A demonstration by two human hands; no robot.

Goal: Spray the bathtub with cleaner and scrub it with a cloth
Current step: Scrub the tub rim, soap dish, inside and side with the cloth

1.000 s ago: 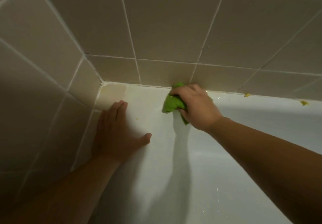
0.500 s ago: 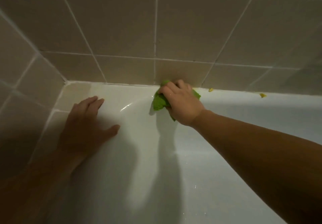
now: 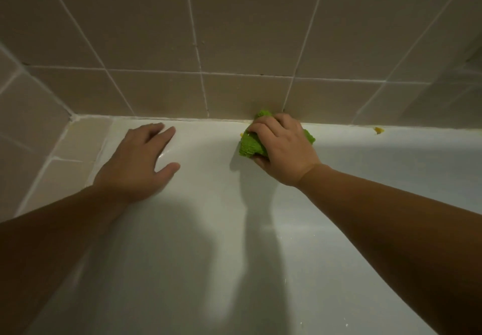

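Note:
A white bathtub (image 3: 208,243) fills the lower part of the view, its far rim meeting a beige tiled wall. My right hand (image 3: 283,149) grips a bunched green cloth (image 3: 249,147) and presses it on the tub's far rim, right at the wall joint. My left hand (image 3: 138,160) lies flat on the tub's inner wall near the left corner, fingers straight and thumb spread. No spray bottle is in view.
Beige tiles (image 3: 234,34) rise behind the tub and wrap round the left corner (image 3: 74,118). A small yellow speck (image 3: 378,130) sits on the rim to the right of the cloth. A wet glint shows by my left hand's fingers.
The right hand has slid the cloth to the right along the rim. The left hand has shifted right along the tub wall, staying flat. The view has panned right.

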